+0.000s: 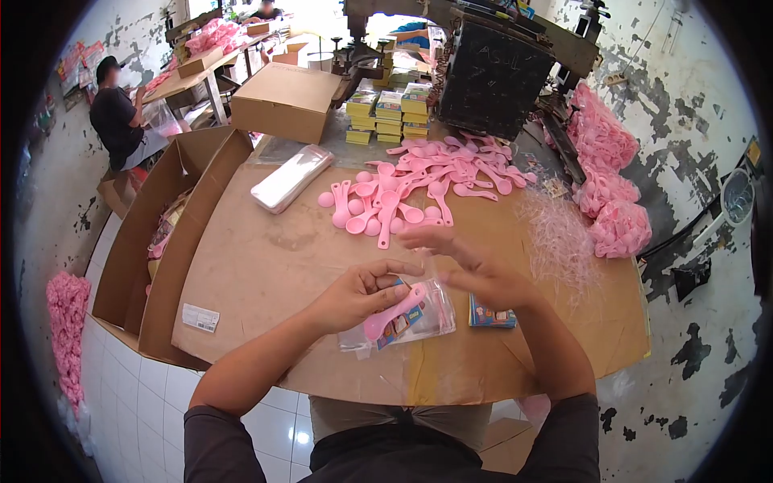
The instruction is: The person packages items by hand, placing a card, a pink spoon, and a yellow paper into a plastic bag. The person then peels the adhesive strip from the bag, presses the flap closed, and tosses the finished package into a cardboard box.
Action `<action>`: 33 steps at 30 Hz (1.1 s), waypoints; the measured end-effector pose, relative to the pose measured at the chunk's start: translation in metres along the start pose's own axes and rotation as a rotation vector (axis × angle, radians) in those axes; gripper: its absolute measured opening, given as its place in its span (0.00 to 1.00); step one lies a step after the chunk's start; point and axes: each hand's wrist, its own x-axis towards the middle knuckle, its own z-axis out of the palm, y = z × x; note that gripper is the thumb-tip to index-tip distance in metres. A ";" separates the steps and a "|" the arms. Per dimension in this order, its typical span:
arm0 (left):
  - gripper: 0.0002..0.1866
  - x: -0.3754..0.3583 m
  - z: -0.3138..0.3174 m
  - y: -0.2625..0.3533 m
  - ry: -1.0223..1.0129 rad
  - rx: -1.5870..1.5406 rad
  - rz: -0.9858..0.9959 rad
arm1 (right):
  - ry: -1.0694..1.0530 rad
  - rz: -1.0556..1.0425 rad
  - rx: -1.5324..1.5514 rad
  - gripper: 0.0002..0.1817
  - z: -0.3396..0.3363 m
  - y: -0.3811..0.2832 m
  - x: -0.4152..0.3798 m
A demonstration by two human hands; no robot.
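Note:
My left hand (364, 295) pinches a pink spoon (394, 315) together with a printed card (400, 327), above clear plastic bags (440, 312) at the near middle of the table. My right hand (471, 270) is raised to the right of it, fingers spread and slightly blurred, with nothing visible in it. Under my right forearm lies a stack of printed cards (492, 315). Beyond my hands spreads a heap of pink spoons (388, 211).
A cardboard-covered table (241, 266) holds a pack of clear bags (291, 179), stacked yellow-edged cards (389, 113), plastic strands (561, 233) and pink bundles (620, 229). An open carton (193, 233) stands left. A person (117, 117) sits farther back.

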 end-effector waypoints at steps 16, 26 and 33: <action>0.26 -0.011 0.018 0.012 0.030 0.404 0.338 | 0.233 -0.082 -0.632 0.07 0.018 -0.071 0.008; 0.20 -0.007 0.031 0.021 0.225 0.260 0.246 | 0.472 -0.290 -0.910 0.07 0.028 -0.046 0.015; 0.22 -0.008 0.025 0.009 0.321 0.634 0.403 | 0.314 -0.490 -1.402 0.12 0.046 -0.026 0.022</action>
